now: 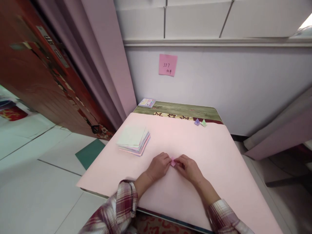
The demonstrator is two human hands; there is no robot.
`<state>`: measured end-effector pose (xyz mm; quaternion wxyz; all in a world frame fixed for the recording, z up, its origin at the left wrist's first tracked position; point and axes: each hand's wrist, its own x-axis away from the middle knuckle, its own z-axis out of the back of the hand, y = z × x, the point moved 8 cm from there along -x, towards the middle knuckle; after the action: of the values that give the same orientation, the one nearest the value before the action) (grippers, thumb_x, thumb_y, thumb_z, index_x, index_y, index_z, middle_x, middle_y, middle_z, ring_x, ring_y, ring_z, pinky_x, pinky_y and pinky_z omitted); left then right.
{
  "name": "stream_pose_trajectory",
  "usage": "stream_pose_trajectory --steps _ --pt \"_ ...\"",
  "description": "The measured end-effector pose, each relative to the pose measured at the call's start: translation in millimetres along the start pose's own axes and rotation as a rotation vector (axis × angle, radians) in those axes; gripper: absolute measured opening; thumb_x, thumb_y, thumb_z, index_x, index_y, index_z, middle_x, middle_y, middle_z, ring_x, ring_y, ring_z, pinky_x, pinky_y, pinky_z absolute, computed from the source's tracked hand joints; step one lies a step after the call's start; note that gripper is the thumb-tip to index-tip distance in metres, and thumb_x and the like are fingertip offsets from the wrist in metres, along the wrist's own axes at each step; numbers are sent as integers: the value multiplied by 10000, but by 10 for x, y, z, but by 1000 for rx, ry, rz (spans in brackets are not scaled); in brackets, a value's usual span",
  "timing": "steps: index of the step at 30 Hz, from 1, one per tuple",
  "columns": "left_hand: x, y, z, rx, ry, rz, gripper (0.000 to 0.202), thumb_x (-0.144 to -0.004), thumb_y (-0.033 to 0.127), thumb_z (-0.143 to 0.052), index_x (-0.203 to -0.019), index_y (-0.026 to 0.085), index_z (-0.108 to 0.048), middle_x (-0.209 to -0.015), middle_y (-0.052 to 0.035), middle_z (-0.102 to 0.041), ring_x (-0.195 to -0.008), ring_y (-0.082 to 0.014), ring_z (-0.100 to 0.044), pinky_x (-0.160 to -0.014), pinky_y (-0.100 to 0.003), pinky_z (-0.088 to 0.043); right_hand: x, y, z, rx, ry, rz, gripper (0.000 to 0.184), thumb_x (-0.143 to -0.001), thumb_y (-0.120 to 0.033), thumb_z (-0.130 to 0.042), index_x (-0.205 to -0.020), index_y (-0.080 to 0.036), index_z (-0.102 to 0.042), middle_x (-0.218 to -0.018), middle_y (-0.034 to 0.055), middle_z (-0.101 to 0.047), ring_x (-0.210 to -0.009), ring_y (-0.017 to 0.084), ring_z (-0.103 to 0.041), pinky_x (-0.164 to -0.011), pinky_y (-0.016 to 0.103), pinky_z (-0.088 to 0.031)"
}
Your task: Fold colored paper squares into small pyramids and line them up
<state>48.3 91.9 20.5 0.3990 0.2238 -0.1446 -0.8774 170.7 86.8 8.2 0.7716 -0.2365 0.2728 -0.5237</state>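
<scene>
A small folded piece of pink paper [173, 162] is pinched between my two hands over the pale pink table cover [209, 146]. From its left side, my left hand [159, 165] grips it with closed fingers. Opposite, my right hand [188, 167] holds the other edge between thumb and fingertips. My fingers hide part of the paper, so its exact folds do not show. To the left of my hands lies a stack of coloured paper sheets [131, 136], a pale green one on top.
A purple folded paper piece [197, 122] and a green one [203, 123] stand at the table's far right. A paper pack [147, 103] lies at the back left corner. A pink note [168, 65] with handwriting sticks to the wall. Left are a curtain [104, 58] and red door [48, 71].
</scene>
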Motion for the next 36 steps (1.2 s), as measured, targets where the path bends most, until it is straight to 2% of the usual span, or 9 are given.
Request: stream_pose_trajectory --steps 5,11,14,18,22,30,36 --pt "-12 -12 55 75 -29 -45 128 -866 245 -564 -916 182 -664 -898 -68 -612 -873 -194 -540 -773 -307 -429 -37 86 10 -80 -47 -7 157 -844 -342 -597 -899 -249 -712 -821 28 -644 -669 153 -599 -638 262 -468" --pt "-3 -40 23 66 16 -25 218 -915 282 -496 -840 194 -680 -846 -71 -626 -835 -192 -541 -770 -325 -420 -35 108 -5 -123 4 17 212 -888 -371 -550 -905 -269 -735 -865 37 -678 -743 173 -638 -693 282 -491" --pt "-13 -83 23 93 46 48 205 -916 267 -491 -831 191 -662 -852 -70 -630 -831 -190 -541 -770 -324 -416 -43 109 18 -112 49 -12 230 -893 -381 -534 -871 -261 -728 -853 39 -683 -760 181 -640 -703 285 -490" --pt "-44 -182 15 117 82 234 177 -895 278 -518 -780 184 -615 -835 -57 -619 -829 -190 -539 -748 -311 -408 -80 171 33 -75 109 -146 223 -860 -392 -563 -781 -239 -705 -763 30 -678 -671 174 -616 -628 276 -459" --pt "-75 -210 -11 112 82 340 152 -862 248 -544 -731 183 -583 -794 -47 -601 -804 -192 -532 -722 -309 -392 -110 216 3 -13 103 -249 217 -838 -387 -572 -721 -236 -674 -698 17 -665 -621 168 -593 -580 270 -415" --pt "-116 -223 -38 86 59 401 127 -829 195 -545 -703 179 -545 -769 -45 -581 -777 -192 -518 -709 -315 -385 -102 225 -39 61 129 -326 170 -819 -368 -581 -720 -236 -621 -709 5 -658 -600 154 -580 -542 261 -357" --pt "-102 -228 -39 93 67 416 118 -821 189 -554 -705 182 -533 -770 -34 -572 -782 -187 -512 -711 -307 -383 -96 188 -19 47 115 -277 182 -843 -366 -553 -748 -227 -623 -723 4 -643 -610 146 -566 -556 256 -364"
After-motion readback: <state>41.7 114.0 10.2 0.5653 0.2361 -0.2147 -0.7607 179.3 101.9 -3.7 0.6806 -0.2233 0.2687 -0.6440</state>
